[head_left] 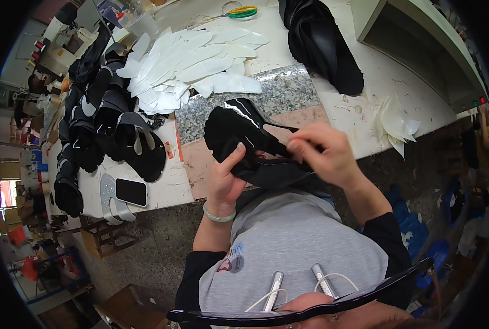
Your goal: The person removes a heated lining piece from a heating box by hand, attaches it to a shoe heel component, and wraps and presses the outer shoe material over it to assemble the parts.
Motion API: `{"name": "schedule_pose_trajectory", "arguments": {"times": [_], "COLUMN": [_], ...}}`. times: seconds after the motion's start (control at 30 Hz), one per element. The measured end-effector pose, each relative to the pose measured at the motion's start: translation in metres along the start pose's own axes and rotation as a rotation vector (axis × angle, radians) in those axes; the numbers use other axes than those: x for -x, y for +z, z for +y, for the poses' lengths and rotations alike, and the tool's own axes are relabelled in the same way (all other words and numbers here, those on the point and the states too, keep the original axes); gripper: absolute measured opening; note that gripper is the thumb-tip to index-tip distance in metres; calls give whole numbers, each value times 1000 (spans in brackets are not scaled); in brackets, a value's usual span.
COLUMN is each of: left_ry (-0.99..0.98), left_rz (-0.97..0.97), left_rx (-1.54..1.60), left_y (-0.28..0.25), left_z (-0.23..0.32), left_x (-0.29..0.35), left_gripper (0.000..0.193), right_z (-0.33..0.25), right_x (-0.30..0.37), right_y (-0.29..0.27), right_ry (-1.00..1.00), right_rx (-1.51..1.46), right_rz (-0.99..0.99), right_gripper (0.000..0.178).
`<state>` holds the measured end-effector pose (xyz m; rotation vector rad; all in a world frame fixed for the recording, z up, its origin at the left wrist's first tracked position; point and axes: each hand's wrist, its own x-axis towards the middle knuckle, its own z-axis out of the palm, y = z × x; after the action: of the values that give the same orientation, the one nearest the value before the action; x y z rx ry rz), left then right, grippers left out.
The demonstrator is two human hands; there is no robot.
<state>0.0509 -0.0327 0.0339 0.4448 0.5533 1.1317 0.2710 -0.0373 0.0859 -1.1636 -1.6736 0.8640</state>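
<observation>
Above the table's near edge I hold a black shoe upper (222, 127), with a white streak along its upper edge. My left hand (228, 178) grips its near left side, thumb on top of the dark material; the other fingers are mostly hidden beneath. At the opening's right end, my right hand (326, 154) is closed in a pinch on the upper's edge. Its fingertips partly cover the spot, so anything small between them cannot be made out. Below the upper lie a speckled stone slab (291, 88) and a pinkish board (192, 164).
A pile of white cut pieces (195, 60) lies beyond the slab, with scissors (243, 11) behind it. Several black shoe uppers (146, 159) crowd the left, beside a phone (132, 192). Stacked black pieces (324, 49), a grey box-like housing (419, 60) and translucent pieces (396, 123) occupy the right.
</observation>
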Motion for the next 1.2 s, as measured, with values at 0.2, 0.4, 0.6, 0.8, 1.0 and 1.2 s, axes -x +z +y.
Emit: {"name": "schedule_pose_trajectory", "arguments": {"times": [0.2,0.4,0.6,0.8,1.0,1.2], "left_ry": [35,-19,625,888,518,356], "left_rz": [68,1,-625,-707,-650,-628], "left_rx": [-129,-186,-1379,-2002,-2077,-1967], "left_y": [27,35,77,29,-30,-33], "left_z": [8,15,74,44,1,9], "left_x": [-1,-3,0,6,29,38], "left_gripper": [31,29,23,41,47,54], "right_z": [4,16,-20,6,53,57], "right_x": [-8,-23,-52,2,51,46], "right_y": [-9,-6,-36,-35,0,33], "right_ry": [-23,-121,-623,-754,-462,-321], "right_rx": [52,186,-96,564,572,365], "right_rz": [25,-66,-114,-383,-477,-432], "right_gripper": [15,41,47,11,21,30]}}
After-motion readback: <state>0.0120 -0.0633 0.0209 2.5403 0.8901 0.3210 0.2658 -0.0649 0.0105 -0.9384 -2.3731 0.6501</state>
